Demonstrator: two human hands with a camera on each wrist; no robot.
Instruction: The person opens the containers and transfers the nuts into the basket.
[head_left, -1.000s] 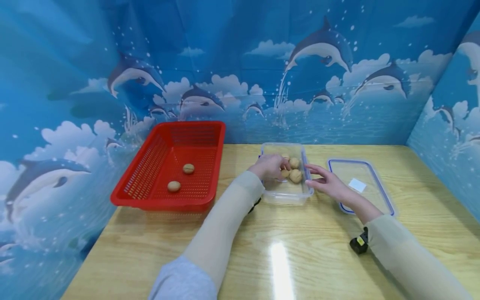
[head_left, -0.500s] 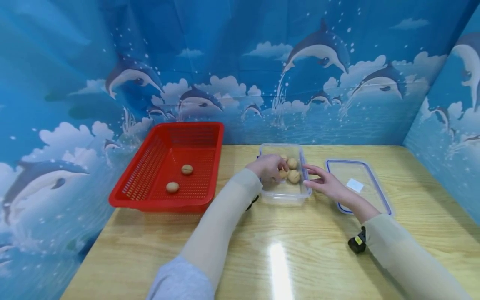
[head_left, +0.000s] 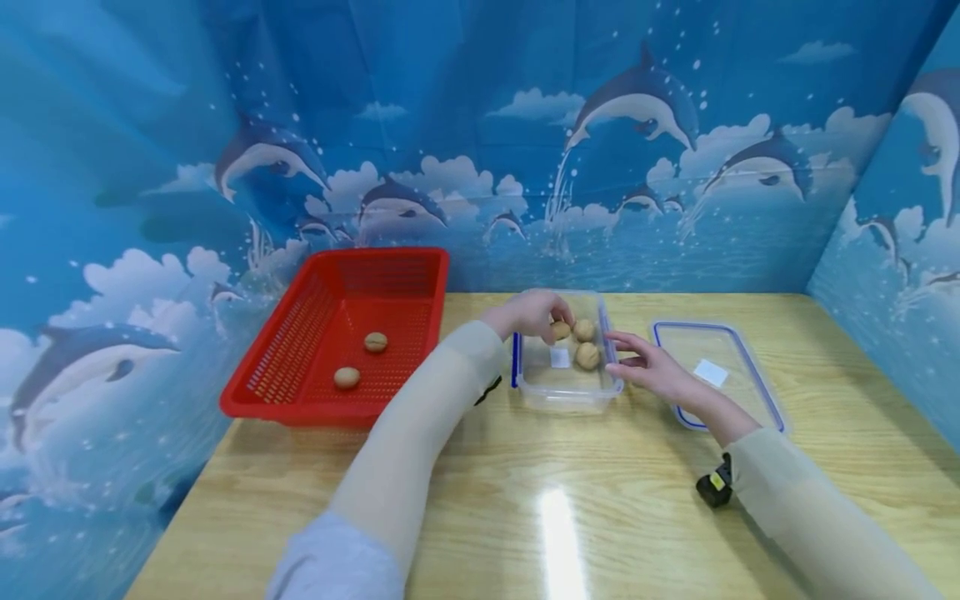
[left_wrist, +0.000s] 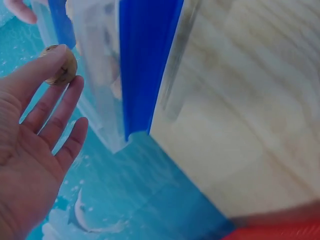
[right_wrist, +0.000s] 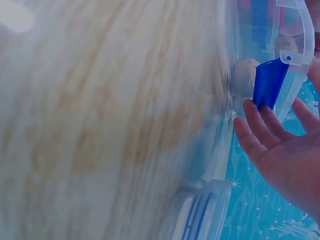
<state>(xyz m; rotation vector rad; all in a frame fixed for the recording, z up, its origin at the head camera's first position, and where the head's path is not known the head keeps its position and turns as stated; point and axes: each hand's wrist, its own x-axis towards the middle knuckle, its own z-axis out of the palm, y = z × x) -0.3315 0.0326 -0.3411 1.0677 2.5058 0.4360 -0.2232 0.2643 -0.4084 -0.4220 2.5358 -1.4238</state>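
Note:
My left hand [head_left: 550, 322] hovers over the far end of a clear plastic container [head_left: 536, 385] and pinches a walnut [left_wrist: 60, 65] between thumb and fingertips. Two more walnuts [head_left: 587, 343] lie inside the container by its right wall, beside a small white label on its floor. My right hand [head_left: 626, 358] is open, its straight fingers [right_wrist: 260, 131] resting against the container's right side next to a blue clip [right_wrist: 269, 82]. To the left stands a red basket [head_left: 296, 333] with two walnuts [head_left: 362, 360] in it.
The container's lid [head_left: 720, 372], clear with a blue rim, lies flat to the right of my right hand. Everything sits on a wooden table [head_left: 585, 500]. Blue dolphin-print walls close in the back and both sides. The red basket overhangs the table's left edge.
My left hand has risen out of the container with a walnut, moving slightly back and left, uncovering the container's floor and label. The right hand has stayed against the container's side.

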